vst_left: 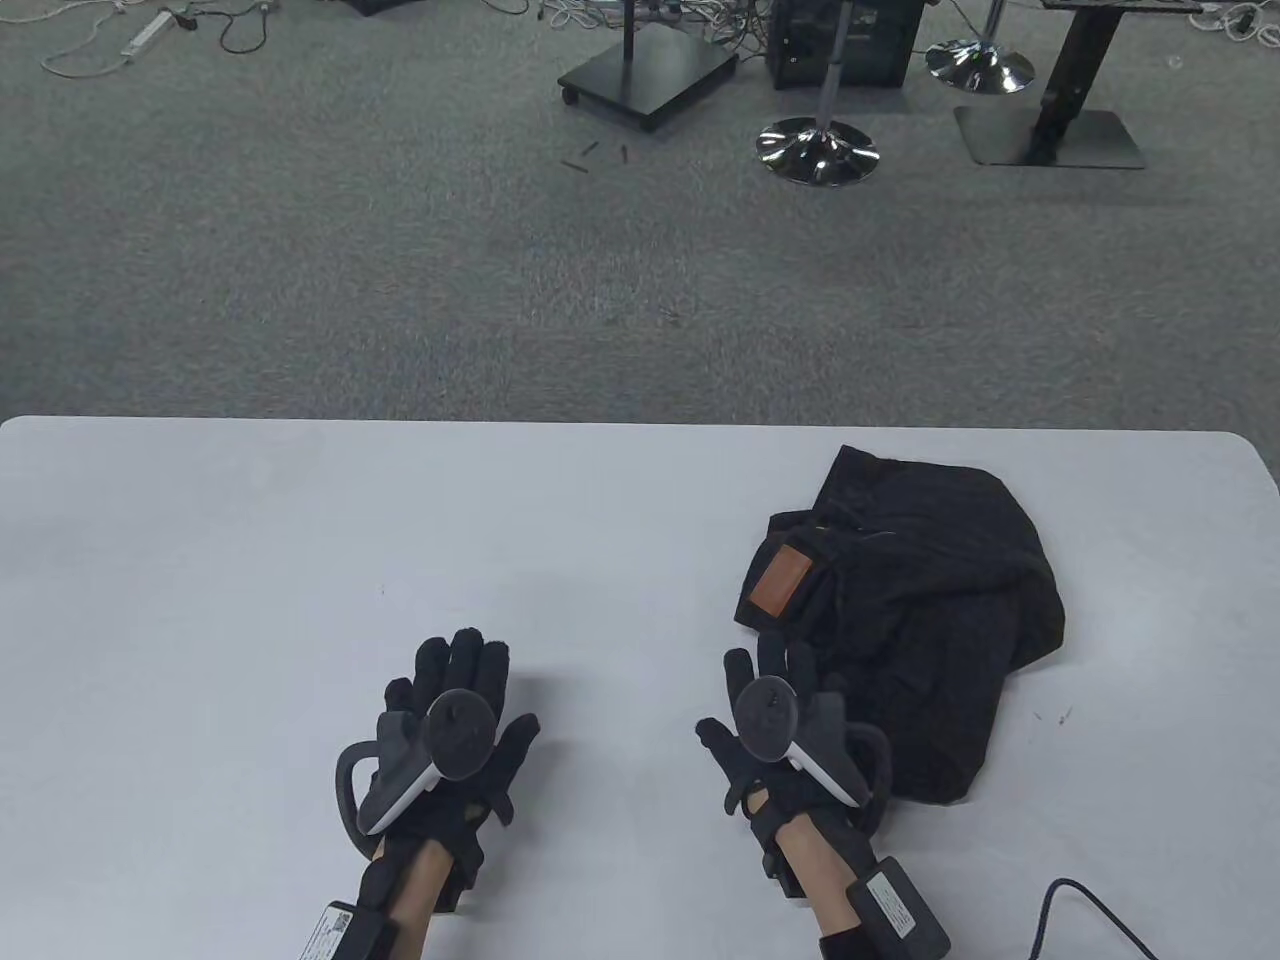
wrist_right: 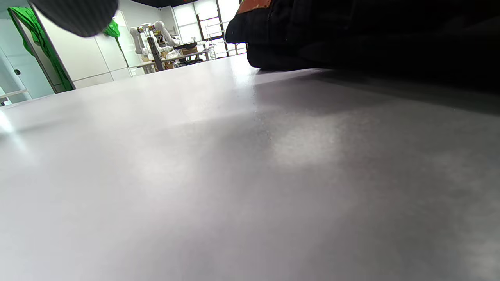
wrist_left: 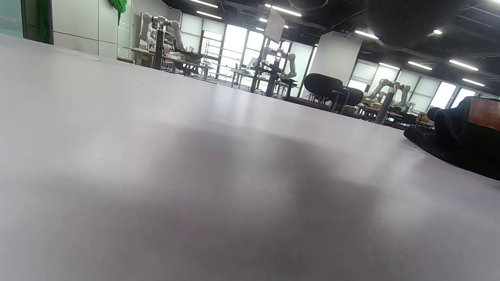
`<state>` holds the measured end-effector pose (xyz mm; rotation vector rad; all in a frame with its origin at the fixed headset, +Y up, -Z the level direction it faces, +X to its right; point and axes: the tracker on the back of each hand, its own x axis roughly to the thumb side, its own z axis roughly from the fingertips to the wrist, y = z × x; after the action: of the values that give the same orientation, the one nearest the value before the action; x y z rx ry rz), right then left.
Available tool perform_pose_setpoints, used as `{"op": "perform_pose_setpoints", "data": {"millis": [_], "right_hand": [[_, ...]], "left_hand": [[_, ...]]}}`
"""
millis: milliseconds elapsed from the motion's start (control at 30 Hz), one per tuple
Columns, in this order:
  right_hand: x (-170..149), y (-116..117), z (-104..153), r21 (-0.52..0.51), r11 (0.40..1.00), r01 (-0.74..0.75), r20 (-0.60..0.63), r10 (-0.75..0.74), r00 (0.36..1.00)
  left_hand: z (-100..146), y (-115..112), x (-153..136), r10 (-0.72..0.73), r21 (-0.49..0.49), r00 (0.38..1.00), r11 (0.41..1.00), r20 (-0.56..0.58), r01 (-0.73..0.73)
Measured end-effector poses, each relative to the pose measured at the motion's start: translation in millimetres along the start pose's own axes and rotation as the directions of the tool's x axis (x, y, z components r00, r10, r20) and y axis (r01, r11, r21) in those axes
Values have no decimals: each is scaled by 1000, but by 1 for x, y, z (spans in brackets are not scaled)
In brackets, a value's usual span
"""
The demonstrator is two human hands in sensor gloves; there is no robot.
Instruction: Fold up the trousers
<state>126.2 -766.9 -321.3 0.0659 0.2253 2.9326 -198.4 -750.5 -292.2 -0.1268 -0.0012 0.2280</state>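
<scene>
Black trousers [vst_left: 920, 620] lie crumpled in a heap on the right part of the white table [vst_left: 300, 540], with a brown leather waistband patch [vst_left: 777, 583] facing up at their left side. My left hand [vst_left: 455, 700] rests flat on the table, fingers spread, holding nothing, well to the left of the trousers. My right hand [vst_left: 775, 700] lies flat with fingers spread, just at the trousers' near left edge; whether it touches the cloth I cannot tell. The trousers also show at the right in the left wrist view [wrist_left: 461, 144] and at the top in the right wrist view [wrist_right: 371, 35].
A black cable [vst_left: 1090, 915] runs along the table's near right corner. Beyond the far table edge is grey carpet with stool bases [vst_left: 817, 150] and stand bases [vst_left: 650, 75].
</scene>
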Motion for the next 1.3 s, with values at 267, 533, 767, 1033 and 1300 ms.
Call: {"op": "perform_pose_setpoints", "data": {"millis": [267, 533, 767, 1033, 1300], "right_hand": [[0, 1, 0, 4, 1000, 1, -3, -1, 1000], [-4, -11, -2, -29, 998, 52, -27, -53, 998], [-26, -37, -11, -105, 982, 157, -145, -171, 974], [-69, -69, -45, -101, 981, 168, -397, -194, 897], [-93, -47, -68, 74, 989, 129, -502, -75, 862]], "left_hand": [[-1, 1, -1, 2, 2, 1000, 1000, 2, -2], [3, 5, 0, 21, 17, 1000, 1000, 7, -21], [5, 11, 2, 28, 37, 999, 999, 17, -28], [4, 12, 1, 39, 44, 999, 998, 19, -40], [5, 12, 0, 56, 43, 998, 997, 20, -57]]}}
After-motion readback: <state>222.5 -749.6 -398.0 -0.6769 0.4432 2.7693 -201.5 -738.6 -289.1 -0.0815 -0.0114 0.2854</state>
